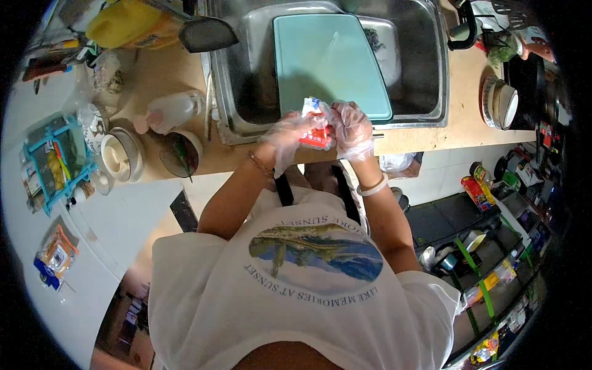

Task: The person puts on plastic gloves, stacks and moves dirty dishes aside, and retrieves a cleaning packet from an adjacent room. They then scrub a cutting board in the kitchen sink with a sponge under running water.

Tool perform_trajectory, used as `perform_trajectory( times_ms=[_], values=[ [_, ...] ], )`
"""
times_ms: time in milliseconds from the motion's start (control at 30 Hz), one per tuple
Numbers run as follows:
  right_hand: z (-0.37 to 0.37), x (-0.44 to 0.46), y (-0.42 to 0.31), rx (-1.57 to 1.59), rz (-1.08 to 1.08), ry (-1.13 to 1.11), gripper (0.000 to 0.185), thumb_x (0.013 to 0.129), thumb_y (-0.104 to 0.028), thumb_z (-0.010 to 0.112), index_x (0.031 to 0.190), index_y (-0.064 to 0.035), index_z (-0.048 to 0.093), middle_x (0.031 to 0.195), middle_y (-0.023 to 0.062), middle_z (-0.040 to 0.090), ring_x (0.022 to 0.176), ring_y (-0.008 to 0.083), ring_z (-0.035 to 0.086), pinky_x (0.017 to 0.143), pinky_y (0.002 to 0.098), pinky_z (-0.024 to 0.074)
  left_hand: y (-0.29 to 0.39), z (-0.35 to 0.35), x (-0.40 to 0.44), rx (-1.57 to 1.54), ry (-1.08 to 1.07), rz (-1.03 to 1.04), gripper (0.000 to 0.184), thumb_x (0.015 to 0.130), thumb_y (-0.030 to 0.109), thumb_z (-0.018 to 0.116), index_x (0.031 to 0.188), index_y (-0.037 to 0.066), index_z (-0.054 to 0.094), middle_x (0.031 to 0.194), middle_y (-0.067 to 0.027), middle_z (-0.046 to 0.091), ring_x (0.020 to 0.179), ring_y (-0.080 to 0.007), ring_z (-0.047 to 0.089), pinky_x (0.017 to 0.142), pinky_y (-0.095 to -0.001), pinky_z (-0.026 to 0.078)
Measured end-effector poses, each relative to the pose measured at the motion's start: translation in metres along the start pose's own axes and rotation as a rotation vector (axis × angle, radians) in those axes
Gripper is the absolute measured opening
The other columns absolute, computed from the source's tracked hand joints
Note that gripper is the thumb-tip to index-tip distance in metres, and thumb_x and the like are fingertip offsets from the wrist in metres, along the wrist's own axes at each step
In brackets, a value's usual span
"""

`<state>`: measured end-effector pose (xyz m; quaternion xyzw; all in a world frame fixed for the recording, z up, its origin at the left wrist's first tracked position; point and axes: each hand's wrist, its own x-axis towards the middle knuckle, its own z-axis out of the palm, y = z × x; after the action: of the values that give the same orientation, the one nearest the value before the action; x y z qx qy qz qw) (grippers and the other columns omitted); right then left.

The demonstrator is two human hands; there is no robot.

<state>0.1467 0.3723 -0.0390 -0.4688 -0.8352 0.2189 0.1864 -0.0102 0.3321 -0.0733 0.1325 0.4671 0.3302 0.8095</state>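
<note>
Both my hands wear clear plastic gloves and meet in front of the sink. A small red and white packet (316,137) is between them, its white and blue end pointing up. My left hand (291,134) is closed around the packet's left side. At the packet's right edge, my right hand (353,126) has its fingers curled in, pinching there. Its exact grip is partly hidden. Just beyond the hands, a pale green cutting board (333,61) lies across the steel sink (253,126).
Left on the counter stand a clear plastic jug (176,112), stacked bowls (121,154) and a bowl holding a green vegetable (180,154). A dark spatula (208,35) juts toward the sink. More stacked bowls (502,105) sit at right. Shelves with packages (478,192) stand below right.
</note>
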Motion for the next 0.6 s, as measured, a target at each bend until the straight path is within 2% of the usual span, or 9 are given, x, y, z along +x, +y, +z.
perform_trajectory(
  times_ms=[67, 167, 267, 367, 467, 600],
  values=[
    [-0.001, 0.003, 0.002, 0.099, 0.104, -0.027, 0.010, 0.078, -0.008, 0.054, 0.087, -0.0055, 0.058, 0.080, 0.0117, 0.059, 0.072, 0.0313, 0.056, 0.064, 0.0393, 0.0464, 0.008, 0.007, -0.004, 0.145, 0.054, 0.021, 0.036, 0.084, 0.036, 0.057, 0.099, 0.004, 0.059, 0.094, -0.0066, 0.063, 0.082, -0.0144, 0.061, 0.076, -0.0267, 0.049],
    [0.011, 0.000, 0.013, 0.111, 0.231, -0.064, 0.011, 0.077, -0.007, 0.053, 0.087, -0.0054, 0.057, 0.080, 0.0125, 0.059, 0.073, 0.0322, 0.056, 0.064, 0.0395, 0.0463, 0.004, 0.003, 0.002, -0.074, -0.035, 0.003, 0.027, 0.085, 0.027, 0.057, 0.095, 0.003, 0.059, 0.086, -0.0036, 0.063, 0.075, -0.0111, 0.060, 0.070, -0.0256, 0.049],
    [0.014, -0.001, 0.021, 0.105, 0.178, -0.099, 0.011, 0.077, -0.007, 0.053, 0.088, -0.0056, 0.057, 0.081, 0.0128, 0.059, 0.073, 0.0326, 0.056, 0.064, 0.0394, 0.0462, -0.001, -0.008, 0.010, 0.184, 0.009, -0.045, 0.029, 0.086, 0.030, 0.056, 0.095, 0.003, 0.060, 0.082, -0.0040, 0.063, 0.071, -0.0109, 0.059, 0.066, -0.0256, 0.048],
    [0.015, 0.000, 0.024, 0.120, 0.147, -0.109, 0.013, 0.077, -0.007, 0.052, 0.089, -0.0060, 0.056, 0.080, 0.0131, 0.059, 0.073, 0.0326, 0.056, 0.063, 0.0390, 0.0466, 0.011, -0.003, 0.002, 0.218, -0.081, -0.049, 0.036, 0.087, 0.036, 0.052, 0.100, 0.005, 0.061, 0.096, -0.0055, 0.063, 0.082, -0.0132, 0.061, 0.076, -0.0278, 0.048],
    [0.015, 0.000, 0.022, 0.137, 0.153, -0.104, 0.012, 0.078, -0.007, 0.051, 0.088, -0.0060, 0.056, 0.079, 0.0128, 0.059, 0.073, 0.0326, 0.056, 0.062, 0.0393, 0.0469, -0.013, -0.016, 0.009, 0.279, -0.005, 0.027, 0.038, 0.085, 0.038, 0.054, 0.101, 0.005, 0.061, 0.095, -0.0043, 0.063, 0.083, -0.0120, 0.060, 0.076, -0.0267, 0.047],
    [0.017, -0.002, 0.023, 0.089, 0.123, -0.132, 0.011, 0.078, -0.010, 0.052, 0.088, -0.0065, 0.056, 0.077, 0.0128, 0.058, 0.072, 0.0324, 0.056, 0.061, 0.0396, 0.0472, -0.019, -0.012, 0.007, 0.227, 0.075, -0.001, 0.038, 0.084, 0.037, 0.055, 0.102, 0.005, 0.061, 0.098, -0.0044, 0.063, 0.083, -0.0120, 0.060, 0.077, -0.0272, 0.046]
  ],
)
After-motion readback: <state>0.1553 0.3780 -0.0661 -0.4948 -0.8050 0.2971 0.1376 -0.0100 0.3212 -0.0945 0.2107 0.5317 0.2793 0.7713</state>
